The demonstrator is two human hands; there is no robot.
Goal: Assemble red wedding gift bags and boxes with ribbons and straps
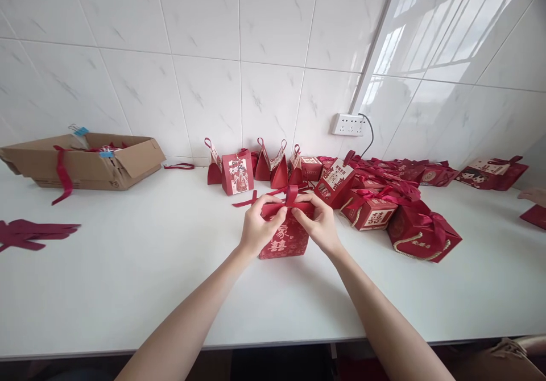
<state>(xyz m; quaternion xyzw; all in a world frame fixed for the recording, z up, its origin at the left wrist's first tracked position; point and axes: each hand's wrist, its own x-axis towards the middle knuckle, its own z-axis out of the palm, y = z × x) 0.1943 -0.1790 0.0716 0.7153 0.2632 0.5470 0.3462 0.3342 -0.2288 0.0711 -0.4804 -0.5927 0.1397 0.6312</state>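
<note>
A red gift box (285, 247) with pale printed characters stands upright on the white table (191, 295) in front of me. A dark red ribbon (292, 193) rises as a loop from its top edge, with loose ends behind. My left hand (261, 224) grips the box's upper left corner, thumb on the front and fingers behind the top edge. At the upper right corner, my right hand (319, 222) pinches in the same way, its thumb beside the ribbon. Both hands are closed, and their fingertips behind the box are partly hidden.
Several small red boxes (238, 173) with ribbon loops stand near the tiled wall. A pile of red boxes (377, 213) lies to the right. At left are a cardboard tray (128, 165) and cut ribbons (38, 233). Another person's hand (533, 196) shows at the right edge.
</note>
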